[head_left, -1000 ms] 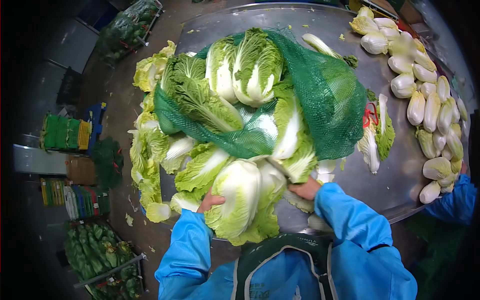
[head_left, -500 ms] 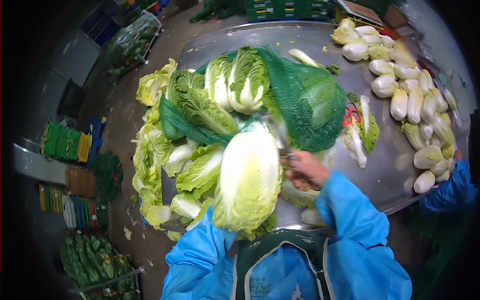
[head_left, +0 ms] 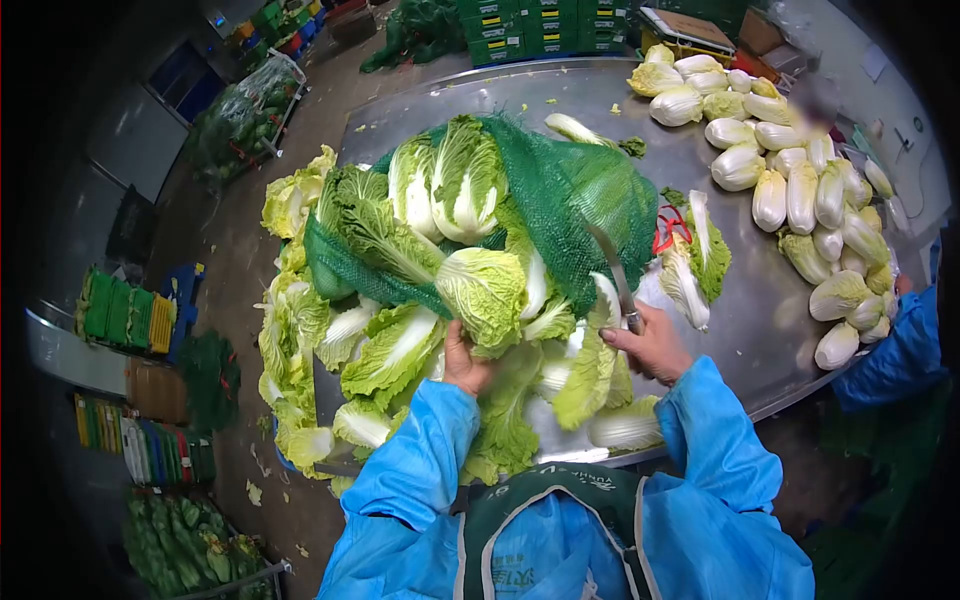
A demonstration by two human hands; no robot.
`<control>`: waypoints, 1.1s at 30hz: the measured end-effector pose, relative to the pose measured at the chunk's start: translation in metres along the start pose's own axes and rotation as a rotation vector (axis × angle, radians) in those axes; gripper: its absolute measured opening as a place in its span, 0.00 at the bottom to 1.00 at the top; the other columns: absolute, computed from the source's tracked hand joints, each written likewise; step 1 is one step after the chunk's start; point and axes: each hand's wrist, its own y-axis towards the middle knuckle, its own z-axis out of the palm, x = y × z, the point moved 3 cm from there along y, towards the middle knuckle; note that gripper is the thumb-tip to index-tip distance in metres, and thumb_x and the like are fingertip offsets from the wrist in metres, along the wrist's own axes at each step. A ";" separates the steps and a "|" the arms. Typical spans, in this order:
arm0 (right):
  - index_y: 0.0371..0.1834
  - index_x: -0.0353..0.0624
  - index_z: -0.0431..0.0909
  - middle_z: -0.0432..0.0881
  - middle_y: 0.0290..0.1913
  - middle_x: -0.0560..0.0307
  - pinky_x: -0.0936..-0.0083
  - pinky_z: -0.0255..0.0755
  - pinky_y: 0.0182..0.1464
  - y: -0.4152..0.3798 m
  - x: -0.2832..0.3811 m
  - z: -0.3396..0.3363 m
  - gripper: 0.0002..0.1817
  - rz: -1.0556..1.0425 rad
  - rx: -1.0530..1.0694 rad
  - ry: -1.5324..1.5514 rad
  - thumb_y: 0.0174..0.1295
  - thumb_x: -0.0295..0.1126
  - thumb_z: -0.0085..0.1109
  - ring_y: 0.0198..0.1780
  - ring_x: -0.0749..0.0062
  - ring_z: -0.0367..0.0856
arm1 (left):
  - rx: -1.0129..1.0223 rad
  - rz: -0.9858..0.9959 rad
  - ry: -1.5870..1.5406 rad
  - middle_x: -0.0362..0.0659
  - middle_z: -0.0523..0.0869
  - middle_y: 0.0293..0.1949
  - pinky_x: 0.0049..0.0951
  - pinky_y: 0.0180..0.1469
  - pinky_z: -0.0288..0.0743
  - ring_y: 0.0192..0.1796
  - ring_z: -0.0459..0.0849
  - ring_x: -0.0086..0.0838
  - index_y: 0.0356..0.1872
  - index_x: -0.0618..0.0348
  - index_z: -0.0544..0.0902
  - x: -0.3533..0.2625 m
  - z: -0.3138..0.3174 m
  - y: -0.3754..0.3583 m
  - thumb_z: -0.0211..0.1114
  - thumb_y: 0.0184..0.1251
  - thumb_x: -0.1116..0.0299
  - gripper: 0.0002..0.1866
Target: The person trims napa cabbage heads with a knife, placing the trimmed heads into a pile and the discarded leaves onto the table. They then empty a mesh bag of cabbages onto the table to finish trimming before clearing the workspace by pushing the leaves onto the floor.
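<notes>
My left hand [head_left: 468,362] grips a napa cabbage [head_left: 483,295] from its near side, the pale yellow-green leafy end turned up. In my right hand [head_left: 650,345] is a knife [head_left: 614,268], its curved blade pointing up and away. A loose outer leaf [head_left: 592,375] hangs just below the knife handle, beside my right thumb. More detached leaves [head_left: 395,355] lie under and around both hands. Beyond them, whole cabbages [head_left: 470,185] rest in an open green mesh bag [head_left: 575,190]. Red-handled scissors [head_left: 668,230] lie to the right of the bag.
Trimmed cabbages [head_left: 800,195] cover the right side of the metal table [head_left: 740,300]. Leaves [head_left: 295,330] pile along its left edge. A blue sleeve [head_left: 890,345] of another person shows at the right. Green crates [head_left: 545,30] stand behind the table.
The cabbage has tipped and moved away from my body, showing its leafy end. My right hand with the knife has shifted right, and a loose leaf now hangs near it.
</notes>
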 end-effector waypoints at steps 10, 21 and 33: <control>0.68 0.38 0.58 0.74 0.57 0.50 0.75 0.73 0.49 0.049 0.022 0.041 0.45 0.005 0.110 0.133 0.51 0.45 0.69 0.49 0.70 0.77 | -0.116 0.236 0.623 0.45 0.77 0.56 0.39 0.60 0.70 0.56 0.77 0.36 0.61 0.62 0.68 0.005 0.044 -0.016 0.60 0.63 0.60 0.27; 0.61 0.41 0.68 0.79 0.54 0.51 0.60 0.75 0.55 0.018 -0.066 -0.080 0.25 -0.224 -0.037 1.309 0.65 0.41 0.54 0.55 0.61 0.78 | 0.354 0.067 1.171 0.50 0.76 0.56 0.30 0.52 0.74 0.47 0.82 0.32 0.66 0.63 0.62 0.058 0.162 -0.004 0.58 0.65 0.57 0.32; 0.44 0.53 0.76 0.80 0.29 0.64 0.80 0.64 0.15 -0.110 -0.027 -0.478 0.15 -0.426 -1.012 0.949 0.58 0.47 0.62 0.19 0.77 0.72 | 0.298 0.179 1.914 0.48 0.73 0.59 0.48 0.59 0.66 0.60 0.71 0.45 0.60 0.55 0.71 0.120 0.051 0.014 0.70 0.49 0.56 0.35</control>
